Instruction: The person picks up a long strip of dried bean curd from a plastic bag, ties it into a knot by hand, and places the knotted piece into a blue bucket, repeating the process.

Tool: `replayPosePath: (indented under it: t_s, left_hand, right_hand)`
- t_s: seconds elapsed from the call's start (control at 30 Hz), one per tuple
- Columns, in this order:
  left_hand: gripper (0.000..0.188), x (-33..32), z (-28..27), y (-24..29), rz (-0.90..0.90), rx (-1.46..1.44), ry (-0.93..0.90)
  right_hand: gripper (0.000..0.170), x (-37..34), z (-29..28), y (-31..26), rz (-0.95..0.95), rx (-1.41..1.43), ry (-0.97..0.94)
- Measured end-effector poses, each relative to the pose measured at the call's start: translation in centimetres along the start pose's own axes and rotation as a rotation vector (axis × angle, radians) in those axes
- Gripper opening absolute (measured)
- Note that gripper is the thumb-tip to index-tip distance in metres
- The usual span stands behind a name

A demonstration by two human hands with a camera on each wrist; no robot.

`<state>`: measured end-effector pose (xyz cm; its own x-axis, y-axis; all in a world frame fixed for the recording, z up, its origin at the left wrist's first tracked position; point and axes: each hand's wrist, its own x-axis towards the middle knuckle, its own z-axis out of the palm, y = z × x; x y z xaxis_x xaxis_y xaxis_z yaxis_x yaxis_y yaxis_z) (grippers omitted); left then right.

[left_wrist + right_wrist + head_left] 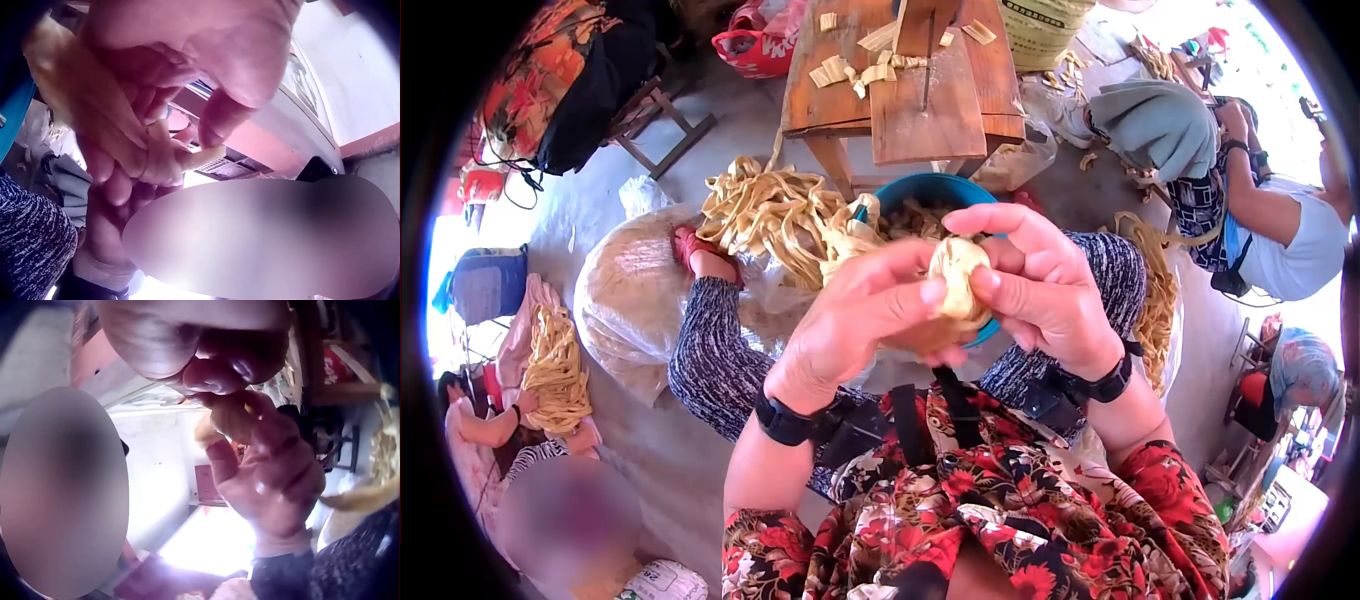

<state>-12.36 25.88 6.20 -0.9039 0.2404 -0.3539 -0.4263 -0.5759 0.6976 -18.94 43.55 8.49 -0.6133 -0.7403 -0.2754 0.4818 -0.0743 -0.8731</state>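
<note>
In front of the chest, both hands work on a pale yellow tofu-skin strip (958, 262). My left hand (845, 315) pinches one side of it between thumb and fingers. From the other side my right hand (1055, 290) grips it, thumb pressed on its face. In the left wrist view, the strip (94, 103) runs flat from the upper left and bends into a loop between the fingers. The right wrist view shows a folded part (231, 422) between both hands' fingers. Below the hands stands a teal tub (930, 185) with yellowish pieces inside, partly hidden by them.
Long strips (775, 215) lie heaped over the left knee beside a plastic-wrapped bundle (640, 280). Ahead is a wooden table (830, 110) bearing a board (925, 120), an upright blade and cut pieces. More strips (1155, 300) hang by the right knee. Other people sit left and right.
</note>
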Motion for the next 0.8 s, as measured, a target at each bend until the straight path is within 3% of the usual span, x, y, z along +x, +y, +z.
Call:
replayPosePath:
  t_s: [0.07, 0.17, 0.2, 0.27, 0.33, 0.37, 0.47, 0.53, 0.6, 0.67, 0.7, 0.8]
  left_hand:
    - [0.032, -0.4, -0.3, 1.3, -0.224, 0.124, -0.115]
    - [0.032, -0.5, 0.2, 1.3, -0.117, 0.313, 0.052]
    - [0.033, -0.6, 0.4, 1.5, -0.100, 0.388, 0.127]
    - [0.034, -0.5, 0.5, 1.2, 0.020, 0.553, 0.219]
    - [0.033, -0.2, 0.8, 0.1, 0.207, 0.677, 0.266]
    - [0.030, -0.3, 0.6, -0.1, 0.249, 0.666, 0.217]
    - [0.023, -2.3, -0.8, 2.1, 0.209, 0.474, 0.220]
    - [0.015, -2.4, -2.1, 2.1, 0.255, 0.547, 0.236]
    - [0.013, -2.4, -1.7, 2.3, 0.308, 0.656, 0.268]
    - [0.013, -2.3, -1.5, 2.3, 0.422, 0.799, 0.249]
    - [0.013, -2.1, -1.4, 2.4, 0.487, 0.867, 0.222]
    - [0.012, -1.4, -0.4, 2.5, 0.617, 0.985, 0.172]
  right_hand:
    - [0.033, 0.0, 0.2, 0.5, -0.150, -0.141, 0.046]
    - [0.026, -0.1, 0.1, 0.8, -0.382, -0.719, 0.299]
    - [0.019, -0.4, 0.3, 0.2, -0.227, -0.336, 0.367]
    - [0.021, -0.5, -0.9, -0.8, -0.088, -0.419, 0.212]
    - [0.028, 0.0, 0.3, 0.5, -0.148, -0.632, 0.130]
    - [0.030, 0.1, 0.1, 0.8, -0.268, -0.731, 0.112]
    - [0.032, -1.6, -0.8, -1.5, 0.015, -0.370, 0.122]
    - [0.033, -1.3, -1.0, -0.8, 0.143, -0.413, -0.029]
    - [0.039, -0.5, -1.3, -0.3, 0.041, -0.362, -0.076]
    - [0.046, 0.8, -2.5, -0.3, 0.019, -0.316, 0.022]
    - [0.047, 1.1, -2.6, -0.7, 0.100, -0.261, 0.020]
    - [0.043, 2.0, -1.6, -2.6, 0.347, -0.192, -0.257]
